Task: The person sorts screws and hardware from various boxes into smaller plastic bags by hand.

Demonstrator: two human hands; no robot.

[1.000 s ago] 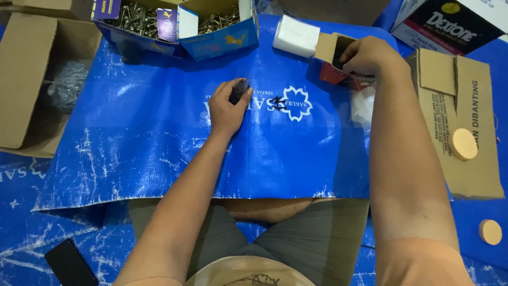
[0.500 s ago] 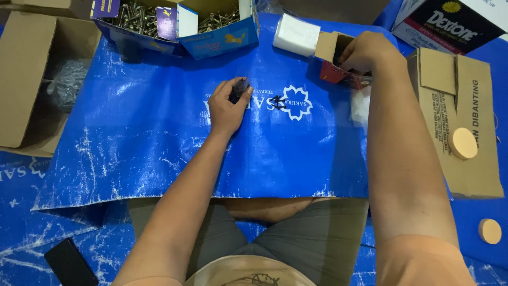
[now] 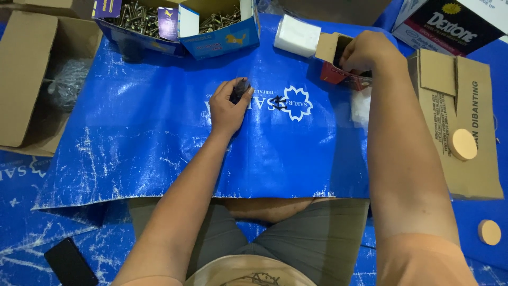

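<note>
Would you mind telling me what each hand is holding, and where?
The left hand clasps a small dark bundle in its fingertips. The right hand reaches into the small red box; any grip inside is hidden.

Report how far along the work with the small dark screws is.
Done: a few dark screws already lie loose on the blue tarp. In hand: the left hand holds a small clump of dark pieces; the right hand reaches into the small red box. Left: how much the box still holds is hidden, and the blue boxes of screws remain full.
</note>
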